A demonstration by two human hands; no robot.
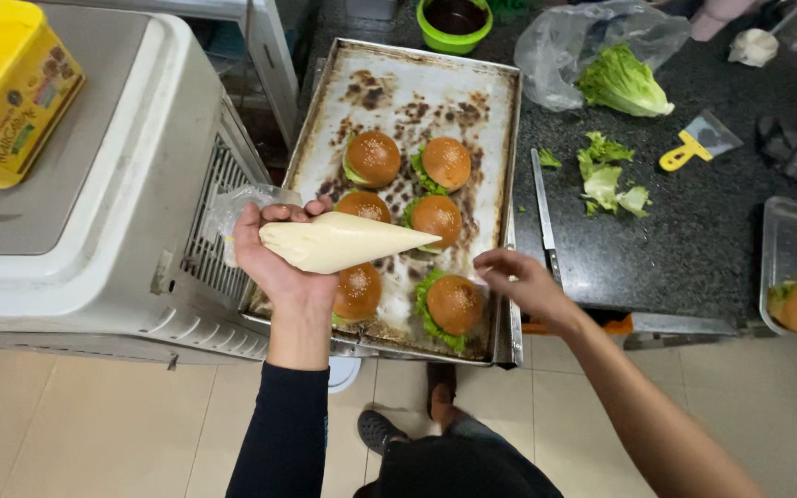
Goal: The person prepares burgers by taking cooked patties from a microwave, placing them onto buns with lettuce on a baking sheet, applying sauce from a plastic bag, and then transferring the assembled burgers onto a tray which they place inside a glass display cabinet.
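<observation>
**Q:** ok so what's actually in your hands there?

**A:** My left hand (pixel 279 263) is wrapped around the fat end of a cream-filled piping bag (pixel 343 242). Those fingers (pixel 283 212) are clenched on it, and the bag lies almost flat with its tip pointing right, hovering over the middle of the baking tray (pixel 500 129). My right hand (pixel 523 281) holds nothing. Its fingers are loosely curled, tips down at the tray's right edge, just beside the front right burger (pixel 454 304). Can't tell if they're actually touching the rim.

**Q:** and the tray itself?

**A:** Old, stained metal one with six sesame burgers on it in two columns. The right-hand ones have green lettuce sticking out under the buns. The front left burger (pixel 359 290) is partly hidden behind my left wrist, and the bag covers part of the middle pair.

**Q:** what's around it?

**A:** The tray sits on the left end of a dark speckled counter (pixel 694 240). A long knife (pixel 543 217) lies just to its right, then some loose lettuce leaves (pixel 606 175), a yellow-handled scraper (pixel 694 143), and a clear plastic bag with a head of lettuce (pixel 622 83) in it. A green bowl (pixel 454 23) sits behind the tray. On the far right there's another tray (pixel 795 240) with one more burger. To the left there's a white appliance (pixel 113 231) with a yellow tub (pixel 11 88) on top. Tiled floor below.
</observation>
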